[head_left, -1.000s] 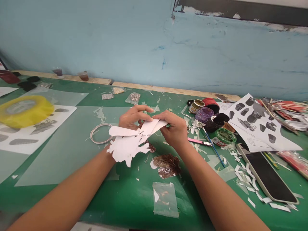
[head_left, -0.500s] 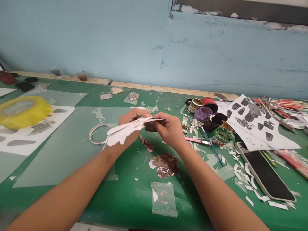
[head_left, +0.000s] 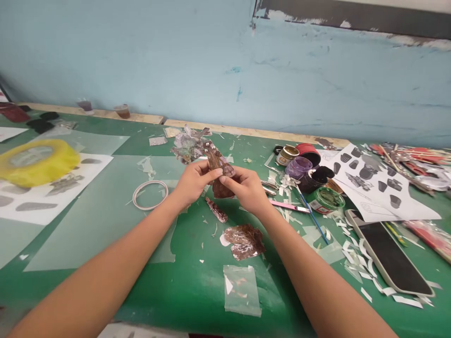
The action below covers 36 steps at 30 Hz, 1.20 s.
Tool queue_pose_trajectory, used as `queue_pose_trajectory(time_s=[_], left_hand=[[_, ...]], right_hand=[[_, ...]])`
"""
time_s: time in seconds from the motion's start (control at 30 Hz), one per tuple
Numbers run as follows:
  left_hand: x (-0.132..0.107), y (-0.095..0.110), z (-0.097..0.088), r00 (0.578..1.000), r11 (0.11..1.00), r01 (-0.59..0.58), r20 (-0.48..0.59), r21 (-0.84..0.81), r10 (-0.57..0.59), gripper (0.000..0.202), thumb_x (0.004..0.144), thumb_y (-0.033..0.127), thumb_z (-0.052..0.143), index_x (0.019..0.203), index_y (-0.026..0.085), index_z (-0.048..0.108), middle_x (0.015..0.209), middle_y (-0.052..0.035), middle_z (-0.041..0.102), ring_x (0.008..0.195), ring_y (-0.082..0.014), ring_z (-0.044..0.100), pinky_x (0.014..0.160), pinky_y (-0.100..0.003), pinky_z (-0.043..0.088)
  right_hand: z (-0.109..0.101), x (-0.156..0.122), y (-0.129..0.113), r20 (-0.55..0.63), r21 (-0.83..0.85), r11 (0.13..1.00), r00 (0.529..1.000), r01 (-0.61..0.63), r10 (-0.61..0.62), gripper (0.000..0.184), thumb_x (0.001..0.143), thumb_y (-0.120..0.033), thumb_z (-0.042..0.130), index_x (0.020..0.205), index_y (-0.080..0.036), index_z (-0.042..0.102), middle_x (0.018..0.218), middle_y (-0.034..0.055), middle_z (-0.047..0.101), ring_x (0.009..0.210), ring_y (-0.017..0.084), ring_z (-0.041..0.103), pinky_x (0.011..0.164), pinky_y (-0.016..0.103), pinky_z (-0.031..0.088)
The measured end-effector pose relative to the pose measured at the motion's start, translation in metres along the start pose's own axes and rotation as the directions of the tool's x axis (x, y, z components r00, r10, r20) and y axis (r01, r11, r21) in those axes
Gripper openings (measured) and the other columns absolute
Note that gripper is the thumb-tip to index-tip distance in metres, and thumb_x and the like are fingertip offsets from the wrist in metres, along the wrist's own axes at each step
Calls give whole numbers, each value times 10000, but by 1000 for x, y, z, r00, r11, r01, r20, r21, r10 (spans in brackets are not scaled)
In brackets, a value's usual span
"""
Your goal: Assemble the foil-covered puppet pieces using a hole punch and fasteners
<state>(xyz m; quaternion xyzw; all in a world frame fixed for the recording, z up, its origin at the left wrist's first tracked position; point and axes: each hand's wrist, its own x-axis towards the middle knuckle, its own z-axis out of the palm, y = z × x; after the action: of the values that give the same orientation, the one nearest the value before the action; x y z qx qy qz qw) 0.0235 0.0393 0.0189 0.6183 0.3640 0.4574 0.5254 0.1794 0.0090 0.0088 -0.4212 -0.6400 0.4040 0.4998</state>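
Left hand (head_left: 192,185) and right hand (head_left: 248,190) of the person are both closed in a pinch: the thumbs lie on the front face, their tips close together, and the other fingers bend behind. Between them they hold a thin, glossy brown-and-grey cut-out (head_left: 213,158), lifted above the green, smooth-topped desk (head_left: 169,291). How strongly they press, one cannot tell. To do this step well, a light grip seems right, because such a thin piece probably creases easily; both thumbs should press evenly, so that the overlapping parts do not twist. As for direction, the long axis of the cut-out slopes from upper left to lower right. Its ragged, greyish end points away from the person and to the left, while the plain brown end points down, between the hands. Below it, a narrow, reddish-brown glossy strip (head_left: 216,210) lies on the desk, and its long axis slopes nearly the same way.
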Motion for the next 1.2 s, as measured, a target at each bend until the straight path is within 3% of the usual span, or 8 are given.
queue_pose_trajectory(time_s=[0.17, 0.33, 0.43, 0.57, 0.77, 0.97, 1.07, 1.2], left_hand=[[0, -1, 4, 1000, 1000, -18, -9, -7, 18, 304, 678, 421, 728, 804, 152, 667, 808, -40, 695, 783, -173, 601, 735, -284, 470], [1, -2, 2, 998, 998, 59, -3, 28, -59, 307, 668, 424, 732, 775, 144, 668, 767, -35, 684, 714, -156, 581, 686, -276, 458], [0, -2, 1, 991, 991, 135, 15, 15, -135, 362, 674, 491, 722, 750, 142, 662, 694, -23, 650, 627, -136, 545, 624, -271, 437], [-1, -3, 3, 995, 995, 87, 43, -53, -85, 402, 700, 539, 687, 796, 150, 660, 740, -26, 658, 701, -155, 572, 690, -281, 453], [-1, -3, 0, 996, 952, -70, 69, 296, 52, 284, 819, 438, 540, 788, 165, 613, 748, -20, 615, 723, -166, 529, 672, -277, 397], [-7, -1, -3, 975, 802, -135, 222, 582, 3, 324, 793, 408, 584, 580, 187, 481, 517, 39, 394, 520, -113, 348, 527, -266, 251], [-5, -4, -3, 994, 861, -57, 105, 506, 5, 347, 830, 498, 532, 687, 184, 567, 562, 20, 489, 545, -127, 433, 540, -268, 320], [2, -8, -6, 990, 976, 21, -140, 215, 10, 384, 818, 573, 542, 846, 191, 561, 551, 14, 530, 536, -144, 514, 541, -273, 409]], right_hand=[[-1, 2, 4, 4, -3, 1000, 1000, -4, 4, 234, 756, -377, 610, 678, -162, 557, 628, -17, 498, 608, 109, 426, 582, 243, 374], [-3, 3, 9, 37, -59, 998, 999, -12, 14, 277, 775, -433, 611, 763, -156, 611, 668, -2, 550, 632, 122, 457, 607, 251, 388], [-1, 3, 10, 29, -12, 1000, 999, -20, 21, 306, 776, -464, 621, 746, -161, 597, 653, -9, 533, 619, 114, 442, 596, 249, 383], [1, 2, 10, 59, 89, 996, 998, -30, 25, 343, 765, -504, 636, 736, -171, 564, 620, -28, 483, 572, 97, 408, 547, 239, 363], [-1, 3, 9, 38, -52, 997, 998, -48, 50, 387, 787, -561, 603, 742, -180, 547, 640, -22, 486, 590, 105, 441, 536, 235, 374], [-6, 7, 7, -129, 120, 992, 991, -27, 42, 387, 760, -566, 641, 742, -206, 501, 583, -61, 392, 526, 83, 373, 496, 229, 337], [-7, 7, 7, -140, 141, 989, 989, -32, 52, 376, 748, -544, 662, 713, -204, 503, 568, -60, 404, 509, 82, 372, 487, 237, 328], [-4, 5, 6, -128, 115, 991, 988, -68, 83, 335, 737, -493, 683, 747, -197, 527, 567, -65, 412, 509, 78, 373, 490, 239, 324]])
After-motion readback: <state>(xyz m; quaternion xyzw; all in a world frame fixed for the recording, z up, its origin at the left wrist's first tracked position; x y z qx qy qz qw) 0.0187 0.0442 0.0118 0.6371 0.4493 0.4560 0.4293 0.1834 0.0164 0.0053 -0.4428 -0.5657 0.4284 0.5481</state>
